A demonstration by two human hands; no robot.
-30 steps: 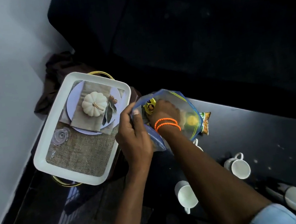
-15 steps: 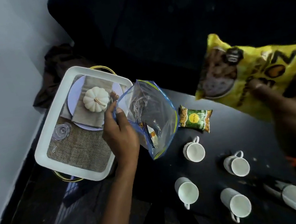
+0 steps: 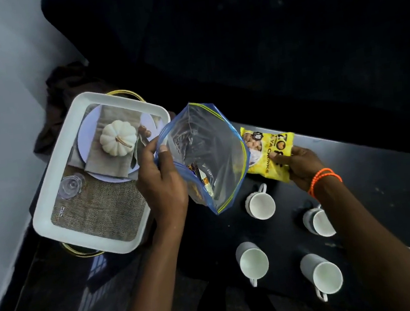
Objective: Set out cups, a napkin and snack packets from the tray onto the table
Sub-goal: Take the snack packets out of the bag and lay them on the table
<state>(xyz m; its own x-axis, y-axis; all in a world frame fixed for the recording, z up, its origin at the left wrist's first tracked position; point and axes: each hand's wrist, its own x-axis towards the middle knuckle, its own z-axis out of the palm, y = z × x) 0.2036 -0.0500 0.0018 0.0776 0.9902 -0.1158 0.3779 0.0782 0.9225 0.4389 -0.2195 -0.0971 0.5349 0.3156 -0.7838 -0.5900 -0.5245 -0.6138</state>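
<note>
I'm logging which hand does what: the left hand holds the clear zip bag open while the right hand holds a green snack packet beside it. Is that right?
Not quite. The head view shows the packet in the right hand is yellow, not green. The left hand does hold the clear zip bag open.

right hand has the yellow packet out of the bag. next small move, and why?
Probably lower the yellow packet onto the bare table just beyond the cups and let go. The right hand holds it low, beside the zip bag. The left hand holds that bag open, and more packets show inside, so the right hand is likely needed again.
</note>
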